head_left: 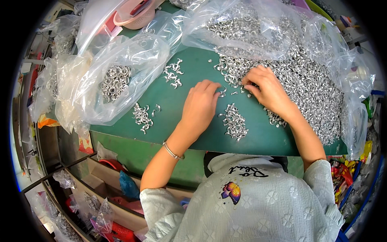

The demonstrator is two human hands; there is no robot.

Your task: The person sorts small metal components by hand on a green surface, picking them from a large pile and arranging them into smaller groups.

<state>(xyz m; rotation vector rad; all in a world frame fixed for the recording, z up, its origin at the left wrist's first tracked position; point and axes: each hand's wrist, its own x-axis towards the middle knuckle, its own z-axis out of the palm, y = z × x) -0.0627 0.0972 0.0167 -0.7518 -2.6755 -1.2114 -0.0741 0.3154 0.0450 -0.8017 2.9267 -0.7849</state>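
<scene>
A broad heap of small, curved silver metal pieces [310, 88] covers the right half of the green tabletop. At the heap's near-left edge my right hand [266, 88] has its fingers curled with the tips together; what they pinch, if anything, is hidden. My left hand [200, 105], a bangle on its wrist, lies palm down to the left, its fingers drawn together. Loose silver pieces [222, 92] lie by its fingertips. Three small clusters surround the left hand: one nearer me [234, 123], one to the left [142, 117] and one farther off [173, 73].
Clear plastic sheeting [242, 30] partly covers the heap. An open plastic bag with silver rings [115, 82] sits at the left. Behind it stands a pink basket [135, 18]. Below the table's front edge is a compartmented shelf [121, 205] with bagged parts.
</scene>
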